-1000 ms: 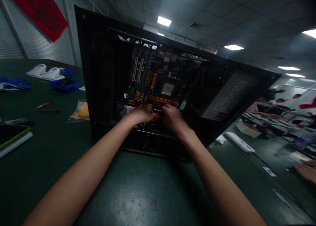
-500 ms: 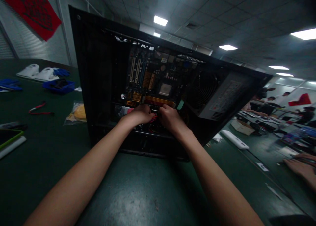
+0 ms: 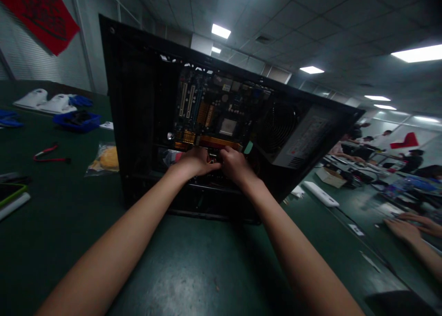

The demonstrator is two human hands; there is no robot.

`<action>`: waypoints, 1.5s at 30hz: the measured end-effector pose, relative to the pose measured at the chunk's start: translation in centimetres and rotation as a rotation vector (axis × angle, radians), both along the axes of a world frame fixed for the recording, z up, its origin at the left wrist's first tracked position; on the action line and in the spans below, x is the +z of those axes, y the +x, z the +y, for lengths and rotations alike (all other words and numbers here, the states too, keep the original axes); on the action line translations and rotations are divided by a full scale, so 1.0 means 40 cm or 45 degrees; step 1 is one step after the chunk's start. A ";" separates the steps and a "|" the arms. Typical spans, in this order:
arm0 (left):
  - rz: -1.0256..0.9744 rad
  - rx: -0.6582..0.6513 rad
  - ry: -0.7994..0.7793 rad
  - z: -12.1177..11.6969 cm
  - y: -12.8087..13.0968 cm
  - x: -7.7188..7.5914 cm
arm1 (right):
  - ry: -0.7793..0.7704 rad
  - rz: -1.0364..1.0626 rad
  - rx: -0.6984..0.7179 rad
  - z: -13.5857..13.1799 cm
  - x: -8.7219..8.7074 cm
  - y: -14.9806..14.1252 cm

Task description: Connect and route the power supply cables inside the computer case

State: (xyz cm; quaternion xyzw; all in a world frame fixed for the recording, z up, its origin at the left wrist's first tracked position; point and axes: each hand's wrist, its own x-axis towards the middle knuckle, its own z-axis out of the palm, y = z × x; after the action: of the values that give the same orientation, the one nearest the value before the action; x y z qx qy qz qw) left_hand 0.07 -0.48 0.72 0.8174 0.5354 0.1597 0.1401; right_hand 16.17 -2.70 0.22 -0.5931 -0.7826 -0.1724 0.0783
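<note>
An open black computer case (image 3: 138,136) stands tilted in front of me on the table. Inside are a motherboard (image 3: 210,106) and, at the right, a grey power supply (image 3: 304,136). Just below the motherboard's lower edge, my left hand (image 3: 195,163) is closed, its thumb stretched towards the right hand; it pinches thin wires (image 3: 211,160) that show only in part. Close beside it, my right hand (image 3: 236,165) has its fingers pressed together and curled inward. Its own fingers hide whatever it grips. A pale green tab (image 3: 248,147) shows behind it.
Left on the green table (image 3: 83,224) lie a red cable (image 3: 51,157), a bagged yellow item (image 3: 107,158), a blue tray (image 3: 78,121) and white slippers (image 3: 41,100). To the right are a white power strip (image 3: 321,194), an open box (image 3: 330,177) and another person's hands (image 3: 409,228).
My left thumb has straightened towards the right hand, and the red wires between the hands show less. My right hand keeps its place in the case. The view has shifted slightly.
</note>
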 end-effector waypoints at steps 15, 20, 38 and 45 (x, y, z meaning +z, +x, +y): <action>0.286 0.043 0.167 -0.034 0.022 0.020 | 0.046 0.595 0.057 -0.028 -0.020 0.055; 0.289 -0.015 0.212 -0.037 0.034 0.031 | 0.057 0.683 0.237 -0.014 -0.032 0.062; 0.048 -0.441 -0.187 0.009 -0.039 0.021 | -0.379 0.381 0.447 -0.038 -0.007 0.035; -0.065 -0.639 -0.073 0.003 -0.090 0.076 | -0.099 0.538 0.522 -0.046 0.005 0.020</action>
State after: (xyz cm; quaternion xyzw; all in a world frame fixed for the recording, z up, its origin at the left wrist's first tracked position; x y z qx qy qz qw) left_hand -3.54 -0.36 3.78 0.9161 0.3164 0.1254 0.2119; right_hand 16.98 -4.53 0.42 -0.4479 -0.8585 0.0044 0.2498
